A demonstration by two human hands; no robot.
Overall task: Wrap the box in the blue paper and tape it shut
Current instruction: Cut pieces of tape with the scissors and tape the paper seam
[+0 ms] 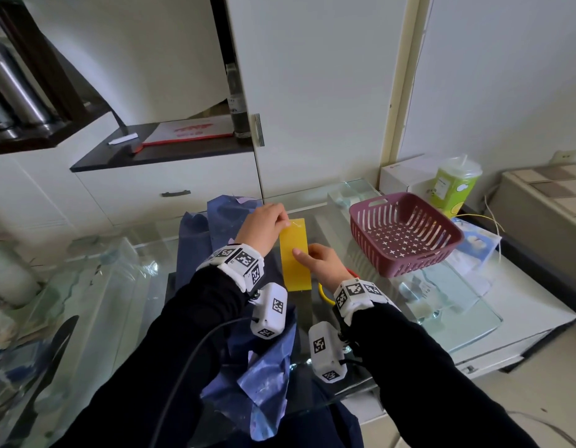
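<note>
Blue paper [264, 383] lies crumpled along the left of the glass table [457, 305], from the near edge to the far side. The left hand [264, 223] has curled fingers and pinches the far left corner of the yellow box [294, 270], which lies flat just beside the paper. The right hand [322, 265] holds the box's right edge, thumb on top and fingers curled. Further right stand a purple basket [406, 250] and a green cup [454, 189].

Probably a home: white cabinets [170, 185], glass table [457, 305], plastic basket [406, 240], drink cup [454, 189].
</note>
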